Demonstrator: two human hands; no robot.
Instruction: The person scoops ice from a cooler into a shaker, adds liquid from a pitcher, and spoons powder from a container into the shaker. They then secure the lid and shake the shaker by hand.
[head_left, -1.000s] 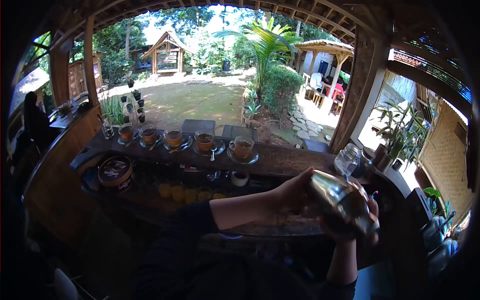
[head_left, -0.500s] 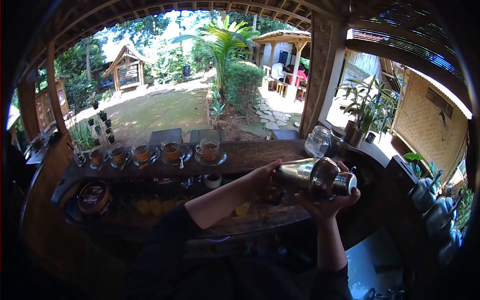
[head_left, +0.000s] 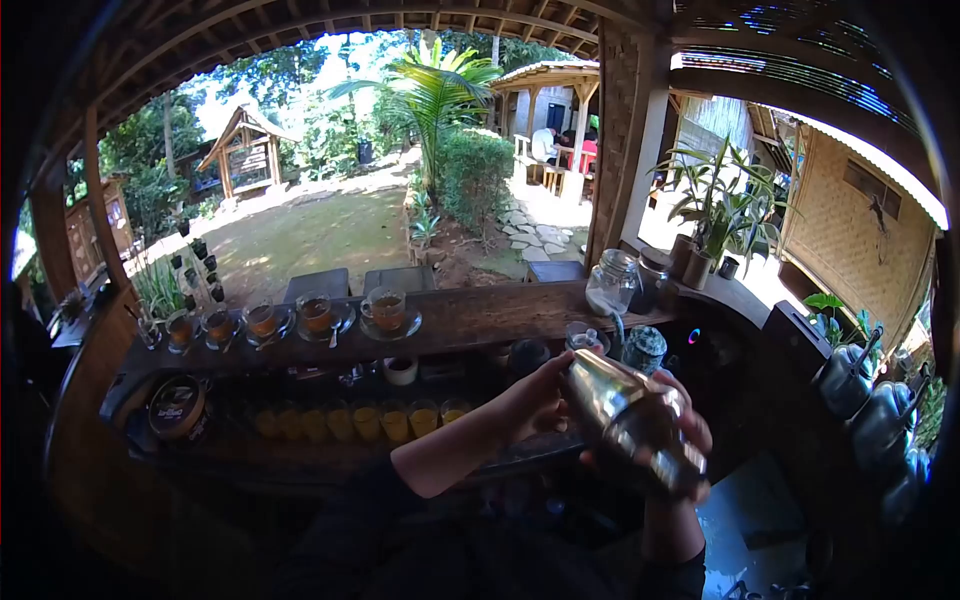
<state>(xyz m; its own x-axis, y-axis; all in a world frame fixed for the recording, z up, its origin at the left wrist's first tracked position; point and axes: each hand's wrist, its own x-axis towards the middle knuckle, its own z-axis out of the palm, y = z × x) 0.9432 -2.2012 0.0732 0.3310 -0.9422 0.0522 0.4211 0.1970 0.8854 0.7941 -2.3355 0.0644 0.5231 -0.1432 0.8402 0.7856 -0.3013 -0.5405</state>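
A shiny metal cocktail shaker is held tilted in front of me, its base up and to the left and its narrow cap end down toward the right. My left hand is closed at the base end. Around the shoulder and cap my right hand is wrapped, with part of its fingers behind the metal. Just beyond the shaker, on the counter, are a patterned jar and a small clear glass.
Glass cups of brown drink on saucers line the wooden counter. Below stand several glasses of yellow-orange liquid and a round tub. A glass jar is beyond the shaker; pans hang at right. People sit outside.
The shaker has swung from nearly level to a steep tilt, its cap end dropping, with both hands still around it. The view has shifted slightly, exposing the patterned jar and more yellow-orange glasses.
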